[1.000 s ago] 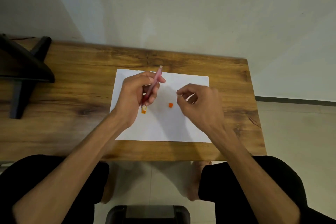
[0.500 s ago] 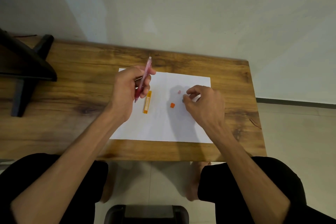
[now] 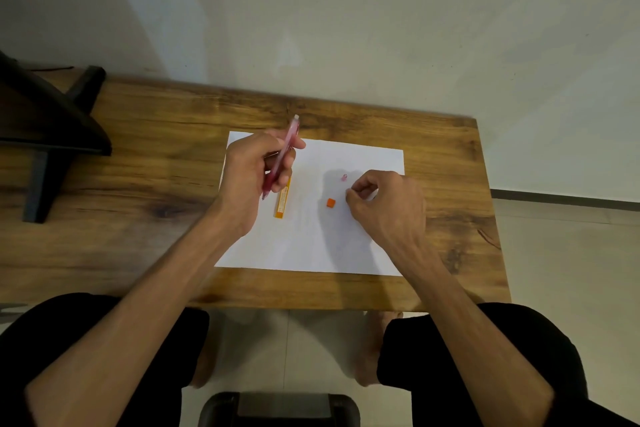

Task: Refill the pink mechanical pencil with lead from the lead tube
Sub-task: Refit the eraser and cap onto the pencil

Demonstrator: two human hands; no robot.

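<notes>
Because the pencil must stay open at the back end, in the head view my left hand (image 3: 254, 180) grips the pink mechanical pencil (image 3: 281, 158) tilted over the white paper (image 3: 311, 239). The lead tube (image 3: 282, 199) lies just beside it — its orange cap (image 3: 330, 203) and a small pink cap (image 3: 344, 178) parked apart. My right hand (image 3: 384, 204) pinches at the paper, perhaps on a lead — I cannot tell.

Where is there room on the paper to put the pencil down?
The near part of the paper, between the two wrists, is bare. It is crowded higher up: the lead tube, orange cap and small pink piece lie between the left hand and right hand.
</notes>
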